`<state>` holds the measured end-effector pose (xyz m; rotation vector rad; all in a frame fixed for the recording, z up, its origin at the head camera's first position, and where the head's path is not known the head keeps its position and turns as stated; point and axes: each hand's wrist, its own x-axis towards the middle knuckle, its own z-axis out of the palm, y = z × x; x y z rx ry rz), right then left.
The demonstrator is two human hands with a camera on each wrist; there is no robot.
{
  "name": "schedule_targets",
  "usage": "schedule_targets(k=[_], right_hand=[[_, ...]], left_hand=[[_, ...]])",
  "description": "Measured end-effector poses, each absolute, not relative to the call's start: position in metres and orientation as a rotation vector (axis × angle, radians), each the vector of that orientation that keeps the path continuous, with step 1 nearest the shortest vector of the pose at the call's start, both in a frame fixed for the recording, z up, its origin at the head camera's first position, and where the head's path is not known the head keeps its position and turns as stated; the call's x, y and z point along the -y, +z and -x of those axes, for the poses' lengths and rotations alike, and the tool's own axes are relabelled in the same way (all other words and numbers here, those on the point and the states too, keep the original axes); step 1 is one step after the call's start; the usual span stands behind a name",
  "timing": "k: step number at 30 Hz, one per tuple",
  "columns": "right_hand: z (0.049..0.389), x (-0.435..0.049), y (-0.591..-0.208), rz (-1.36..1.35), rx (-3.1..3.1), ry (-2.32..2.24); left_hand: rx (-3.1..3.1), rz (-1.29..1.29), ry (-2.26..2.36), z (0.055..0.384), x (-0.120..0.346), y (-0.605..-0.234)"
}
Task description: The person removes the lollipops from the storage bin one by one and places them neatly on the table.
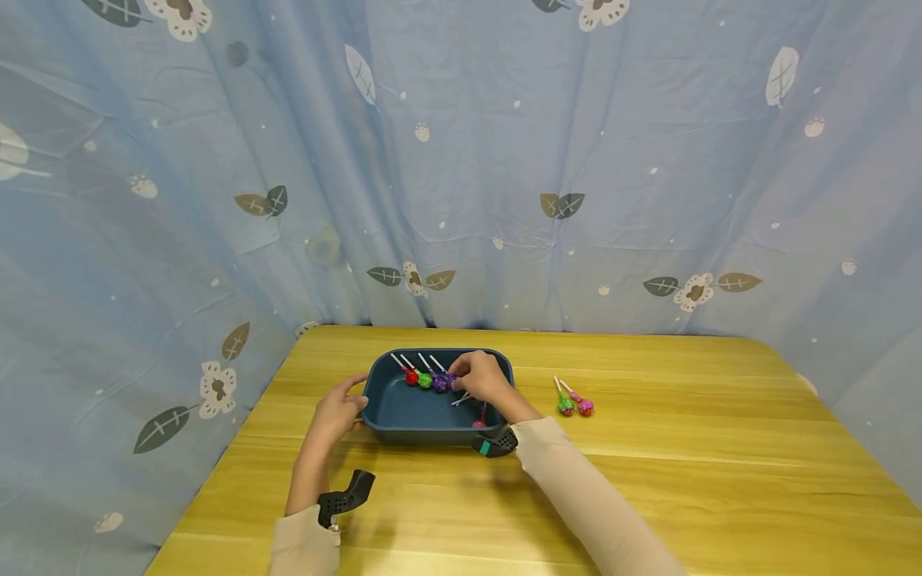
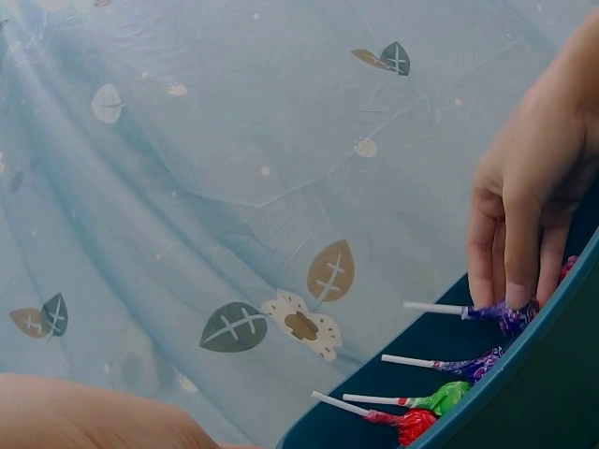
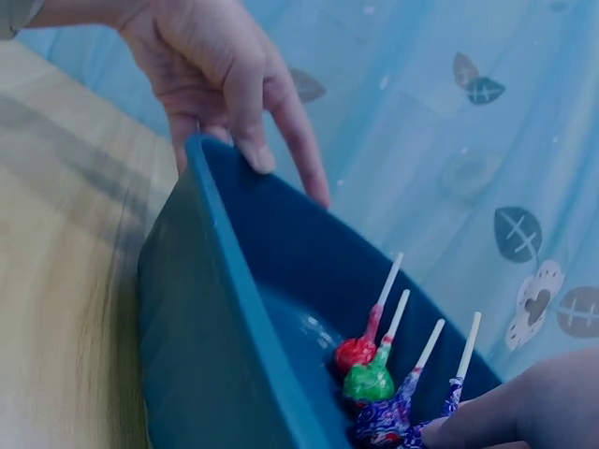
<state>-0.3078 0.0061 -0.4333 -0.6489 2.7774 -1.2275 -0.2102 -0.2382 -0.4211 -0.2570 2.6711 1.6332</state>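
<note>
A dark blue rectangular box (image 1: pixel 425 437) stands on the table. My left hand (image 1: pixel 337 412) grips its left end, fingers over the rim, as the right wrist view shows. Inside, along the back wall, lie a red lollipop (image 3: pixel 356 353), a green lollipop (image 3: pixel 370 381) and a purple lollipop (image 3: pixel 379 421) in a row, sticks toward the back. At the end of this row my right hand (image 1: pixel 484 376) pinches another purple lollipop (image 2: pixel 515 320) by its wrapped head. Loose white sticks (image 1: pixel 461 398) and a pink lollipop (image 1: pixel 479 423) show under my right wrist.
To the right of the box, another green lollipop (image 1: pixel 566 407) and another pink lollipop (image 1: pixel 587 408) lie side by side on the wooden table (image 1: pixel 684 464). A blue patterned curtain (image 1: pixel 461 176) hangs behind the table and along its left side.
</note>
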Motion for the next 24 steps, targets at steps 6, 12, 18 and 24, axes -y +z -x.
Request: schedule_targets(k=[6, 12, 18, 24], right_hand=[[0.301, -0.016, -0.427, 0.684, -2.725, -1.285], [0.293, -0.029, -0.422, 0.738, -2.689, -1.381], [0.287, -0.045, -0.42, 0.692, -2.644, -1.494], [0.278, -0.062, -0.419, 0.611, -2.616, -1.577]], left_hand=[[-2.656, 0.268, 1.651, 0.211, 0.238, -0.422], [-2.643, 0.264, 1.652, 0.212, 0.238, -0.42], [-2.647, 0.268, 1.638, 0.211, 0.239, -0.42], [-2.643, 0.271, 1.631, 0.211, 0.238, -0.42]])
